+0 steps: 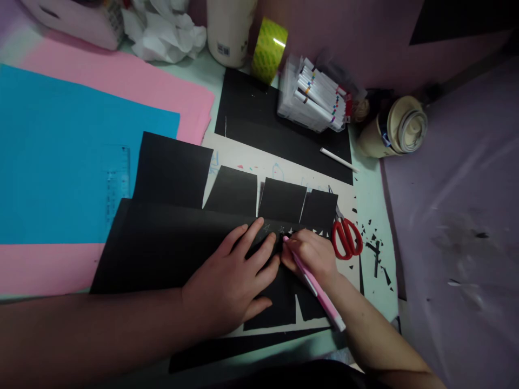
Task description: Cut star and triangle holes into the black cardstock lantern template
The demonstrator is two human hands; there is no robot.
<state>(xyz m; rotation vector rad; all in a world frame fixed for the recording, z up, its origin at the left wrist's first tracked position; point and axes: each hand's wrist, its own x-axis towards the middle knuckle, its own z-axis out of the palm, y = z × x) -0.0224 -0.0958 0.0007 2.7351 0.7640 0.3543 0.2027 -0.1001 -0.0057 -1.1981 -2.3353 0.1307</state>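
Observation:
My left hand (233, 273) lies with fingers spread on a folded sheet of black paper (154, 237), pressing it against the white board beneath. In my right hand (310, 254) is a slim pink pen-shaped cutter (318, 289) with a white end. Its dark tip meets the paper close to my left fingertips; the blade itself is hard to make out. Small star outlines (266, 228) are drawn in pale lines along the paper, and white cut-out gaps show beside my right hand. Slits divide the sheet's far edge into flaps (281, 199).
Red-handled scissors (347, 237) lie right of my right hand, near black paper scraps (377, 259). Behind are a marker box (316, 97), a white stick (338, 159), a tape roll (270, 51) and a lidded cup (399, 127). A clear ruler (117, 183) rests on blue paper (60, 156).

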